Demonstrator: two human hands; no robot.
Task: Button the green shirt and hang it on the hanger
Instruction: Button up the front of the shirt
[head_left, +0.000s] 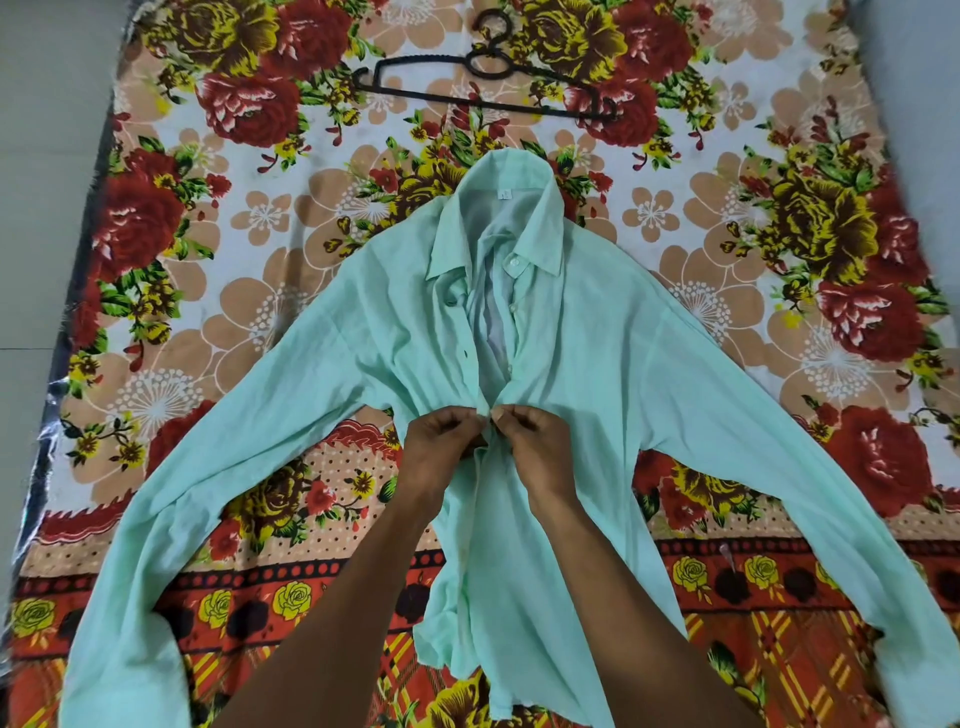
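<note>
Green shirt (597, 353) lies spread mid-bed; left hand (436, 447) and right hand (530, 441) each pinch its placket, grips grasping fabric. Black hanger (483, 88) rests near the bedsheet's (208, 218) far edge.

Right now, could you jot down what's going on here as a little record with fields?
Surface: floral bedsheet
Garment: green shirt, laid flat, sleeves spread, collar away from the person
Left hand: pinches the shirt's placket at mid-chest
Right hand: pinches the facing edge beside it
Front above the hands: open, buttons undone
Hanger: black, lying beyond the collar, apart from the shirt
</note>
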